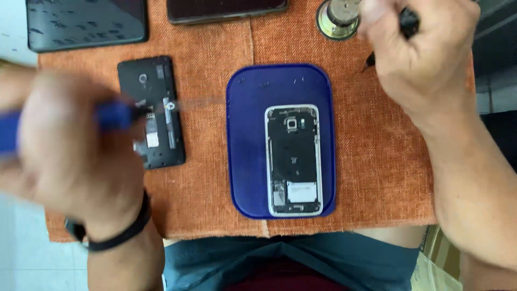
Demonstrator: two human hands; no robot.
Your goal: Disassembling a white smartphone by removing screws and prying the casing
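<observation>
A blurred blue-handled screwdriver [116, 116] is gripped in the closed left hand [75, 153], left of the opened silver-framed phone [293, 160]; a black tool [407, 24] is clasped by the right hand [425, 54].

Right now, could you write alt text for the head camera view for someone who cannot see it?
An opened phone with its back off lies on a blue tray on an orange cloth. The left hand grips a blue-handled screwdriver; the right hand holds a black tool.

— What's in the left fist?
— A blue-handled screwdriver [110, 116], blurred, lying level, its shaft over the opened black phone [152, 113].
— And the right?
— A slim black tool [407, 24], tip angled down.
</observation>
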